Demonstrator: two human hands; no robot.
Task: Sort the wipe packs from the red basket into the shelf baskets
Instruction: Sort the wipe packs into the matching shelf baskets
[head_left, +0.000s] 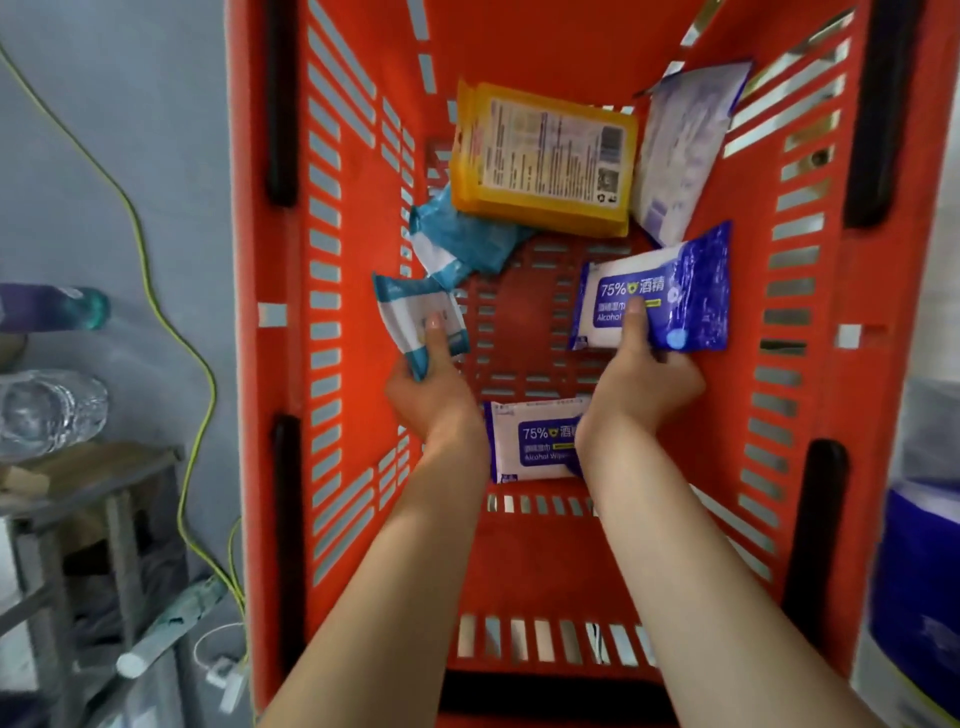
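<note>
You reach deep into the red basket (280, 312), a rigid tub of slotted plastic, because the soft packs lie on its floor. The yellow pack (545, 156), a thick flat block, rests at the far end. Your right hand (644, 379) pinches a glossy blue alcohol pack (675, 296), thumb on top, probably to lift it. Your left hand (431, 389) pinches a smaller teal-white pack (410, 312) the same way.
</note>
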